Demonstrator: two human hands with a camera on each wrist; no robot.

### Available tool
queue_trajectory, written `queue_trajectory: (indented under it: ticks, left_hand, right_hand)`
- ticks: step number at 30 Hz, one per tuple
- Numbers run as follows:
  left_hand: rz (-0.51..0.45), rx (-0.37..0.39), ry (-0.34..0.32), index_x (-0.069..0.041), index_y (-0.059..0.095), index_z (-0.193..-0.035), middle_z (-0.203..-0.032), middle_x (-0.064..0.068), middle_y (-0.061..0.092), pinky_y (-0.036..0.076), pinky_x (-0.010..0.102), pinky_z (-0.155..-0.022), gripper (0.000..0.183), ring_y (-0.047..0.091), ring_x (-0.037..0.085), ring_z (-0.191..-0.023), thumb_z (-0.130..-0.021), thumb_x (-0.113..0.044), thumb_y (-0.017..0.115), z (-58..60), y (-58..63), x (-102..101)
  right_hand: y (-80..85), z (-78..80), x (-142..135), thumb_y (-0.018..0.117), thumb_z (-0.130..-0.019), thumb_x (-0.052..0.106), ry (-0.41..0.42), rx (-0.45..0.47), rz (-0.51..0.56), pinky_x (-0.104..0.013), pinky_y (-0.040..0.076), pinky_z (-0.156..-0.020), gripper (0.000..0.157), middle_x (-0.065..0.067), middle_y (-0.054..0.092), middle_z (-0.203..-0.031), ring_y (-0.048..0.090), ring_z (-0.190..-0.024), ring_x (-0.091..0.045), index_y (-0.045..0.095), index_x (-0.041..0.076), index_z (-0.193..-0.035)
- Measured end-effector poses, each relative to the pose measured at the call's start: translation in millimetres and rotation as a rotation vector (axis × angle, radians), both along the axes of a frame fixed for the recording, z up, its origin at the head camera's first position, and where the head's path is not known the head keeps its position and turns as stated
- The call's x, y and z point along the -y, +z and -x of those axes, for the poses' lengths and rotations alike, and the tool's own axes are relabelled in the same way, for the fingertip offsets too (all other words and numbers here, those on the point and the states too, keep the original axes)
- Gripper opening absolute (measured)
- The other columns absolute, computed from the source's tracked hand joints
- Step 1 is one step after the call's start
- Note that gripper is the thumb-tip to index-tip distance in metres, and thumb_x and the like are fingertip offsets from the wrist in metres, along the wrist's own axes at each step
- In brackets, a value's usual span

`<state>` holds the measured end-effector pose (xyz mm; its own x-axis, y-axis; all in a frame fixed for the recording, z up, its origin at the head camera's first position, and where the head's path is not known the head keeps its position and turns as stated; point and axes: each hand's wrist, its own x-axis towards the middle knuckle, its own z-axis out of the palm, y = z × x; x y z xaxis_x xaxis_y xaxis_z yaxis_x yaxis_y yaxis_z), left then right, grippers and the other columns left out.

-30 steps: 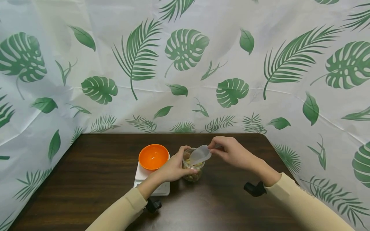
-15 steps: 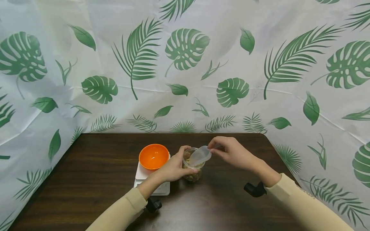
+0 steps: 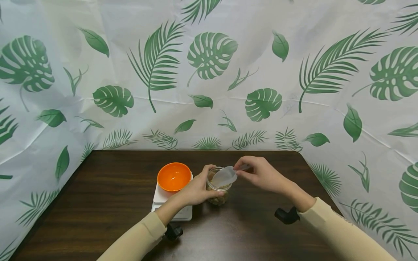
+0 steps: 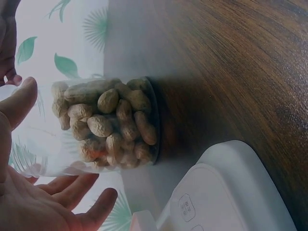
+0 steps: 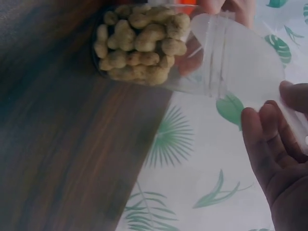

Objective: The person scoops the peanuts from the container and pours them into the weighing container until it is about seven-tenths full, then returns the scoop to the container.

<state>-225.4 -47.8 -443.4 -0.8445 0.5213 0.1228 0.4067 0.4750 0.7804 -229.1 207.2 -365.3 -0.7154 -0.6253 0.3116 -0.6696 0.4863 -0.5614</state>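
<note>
My left hand [image 3: 197,189] grips a clear jar [image 3: 218,197], thumb and fingers around its upper part. Unshelled peanuts [image 4: 108,120] fill the jar's lower part, as the left wrist view shows. My right hand [image 3: 259,174] pinches the handle end of a translucent plastic scoop [image 3: 225,176] between thumb and fingers. The scoop's front end [image 5: 204,29] reaches through the jar's mouth, above the peanuts, and its bowl looks bare. Left of the jar, an orange bowl [image 3: 174,177] sits on a white kitchen scale [image 3: 160,195], which my left wrist partly covers.
All this stands on a dark wooden table [image 3: 107,203]. Behind it hangs a white sheet with green leaf prints [image 3: 209,108]. A black wrist mount [image 3: 287,215] sticks out below the right forearm, and another mount [image 3: 173,232] below the left.
The scoop has tipped slightly and sunk a little with the right hand, its front still in the jar's mouth. The left hand and the jar stay where they were.
</note>
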Motion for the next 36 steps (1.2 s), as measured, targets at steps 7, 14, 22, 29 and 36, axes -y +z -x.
queue_trajectory:
  ticks: [7,14,22,29,36]
  left_hand:
    - [-0.011,0.004,-0.009,-0.015,0.024,-0.145,-0.137,0.006,0.047,0.044,0.039,-0.094,0.090,0.053,0.017,-0.111,-0.080,-0.049,0.075,1.3,-1.4,0.2]
    - [-0.013,-0.004,-0.007,-0.016,0.024,-0.145,-0.136,0.006,0.046,0.044,0.039,-0.093,0.089,0.053,0.018,-0.110,-0.080,-0.048,0.075,0.7,-1.4,0.8]
    - [-0.010,0.002,-0.001,-0.017,0.024,-0.145,-0.132,0.005,0.048,0.044,0.039,-0.093,0.088,0.053,0.018,-0.108,-0.079,-0.049,0.075,0.2,-1.0,0.7]
    - [-0.022,-0.003,-0.011,-0.016,0.024,-0.144,-0.133,0.010,0.051,0.043,0.043,-0.095,0.088,0.054,0.023,-0.113,-0.080,-0.048,0.075,1.3,-2.2,0.8]
    - [-0.016,-0.013,-0.006,-0.016,0.025,-0.144,-0.135,0.014,0.050,0.043,0.043,-0.095,0.089,0.053,0.027,-0.114,-0.079,-0.048,0.076,1.0,-2.0,0.8]
  right_hand:
    - [0.8,-7.7,5.9,0.061,-0.093,0.003,0.015,0.145,0.069,-0.031,0.055,-0.073,0.013,-0.012,0.064,-0.111,0.065,-0.100,-0.024,0.063,0.004,-0.106]
    - [-10.0,0.2,1.6,0.061,-0.096,0.014,0.043,0.132,0.061,-0.031,0.054,-0.075,0.014,-0.005,0.063,-0.114,0.064,-0.103,-0.019,0.062,0.010,-0.109]
    - [-8.2,2.2,-3.0,0.062,-0.094,0.009,0.038,0.116,0.038,-0.033,0.054,-0.072,0.014,-0.003,0.063,-0.113,0.065,-0.098,-0.018,0.061,0.012,-0.108]
    - [4.1,3.3,-5.9,0.063,-0.093,0.008,0.073,0.037,-0.045,-0.031,0.053,-0.075,0.013,0.000,0.064,-0.107,0.064,-0.096,-0.010,0.061,0.013,-0.105]
    - [24.2,5.5,-0.5,0.061,-0.095,0.010,0.173,-0.097,-0.183,-0.025,0.048,-0.065,0.006,0.006,0.058,-0.093,0.054,-0.077,-0.007,0.058,0.015,-0.096]
